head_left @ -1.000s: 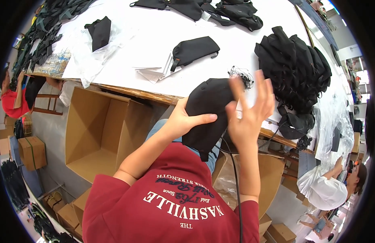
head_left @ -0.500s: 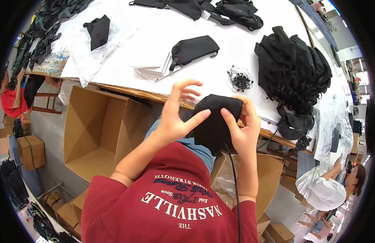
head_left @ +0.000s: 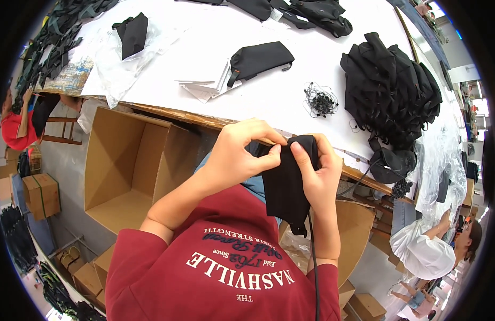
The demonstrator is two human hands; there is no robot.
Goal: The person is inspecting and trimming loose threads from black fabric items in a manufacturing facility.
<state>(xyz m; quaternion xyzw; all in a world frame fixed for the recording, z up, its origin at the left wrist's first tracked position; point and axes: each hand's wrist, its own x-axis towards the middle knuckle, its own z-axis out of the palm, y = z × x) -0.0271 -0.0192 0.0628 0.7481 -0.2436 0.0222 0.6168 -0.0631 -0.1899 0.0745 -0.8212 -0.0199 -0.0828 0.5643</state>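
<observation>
Over my lap, at the near table edge, I hold a small black fabric pouch (head_left: pixel 286 190) that hangs down from its top edge. My left hand (head_left: pixel 247 147) pinches the top edge at its left side between thumb and fingertips. With the thumb in front and fingers behind, my right hand (head_left: pixel 322 170) grips the upper right side. A short tab dangles at the pouch's lower end, close to a black cable (head_left: pixel 314 267) that runs down past my right forearm. Further up the table lies another black pouch (head_left: pixel 262 60), beside a stack of white cards (head_left: pixel 203 90).
A tangle of black cords (head_left: pixel 321 100) and a large heap of black pouches (head_left: pixel 389 91) lie at right. One pouch (head_left: pixel 132 36) rests on clear plastic at far left. An open cardboard box (head_left: pixel 127 168) stands below the table edge. A person in white (head_left: pixel 426 243) sits at right.
My left fingers, spread apart before, have closed on the pouch's top edge. The pouch has turned from bunched up to hanging lengthwise, showing its narrow lower end.
</observation>
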